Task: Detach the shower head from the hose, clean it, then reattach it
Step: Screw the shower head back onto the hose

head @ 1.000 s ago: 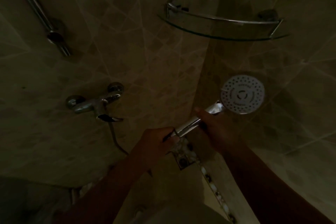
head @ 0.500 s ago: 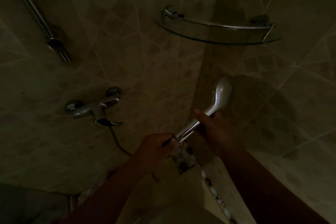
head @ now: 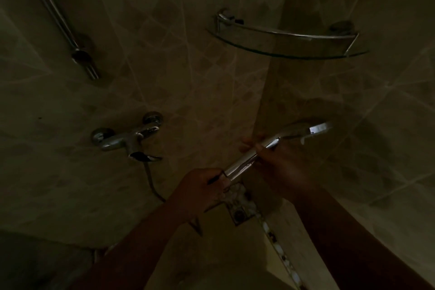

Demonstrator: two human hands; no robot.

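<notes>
The chrome shower head [head: 306,130] is held in front of the tiled corner, its spray face turned away so only the shiny back and edge show. My right hand [head: 282,167] grips the middle of its handle. My left hand [head: 202,189] is closed around the handle's lower end, where the hose joins; the joint itself is hidden in my fist. The hose [head: 150,181] drops from the wall mixer and curves toward my left hand.
A chrome mixer tap [head: 128,140] is on the left wall. A slide rail [head: 58,19] runs up the upper left. A glass corner shelf [head: 287,42] hangs above the shower head. A floor drain [head: 239,214] lies below my hands.
The shower head has rotated about its handle: the spray face that pointed at me has turned away, and the head now lies flatter, pointing right. Both hands kept their grip.
</notes>
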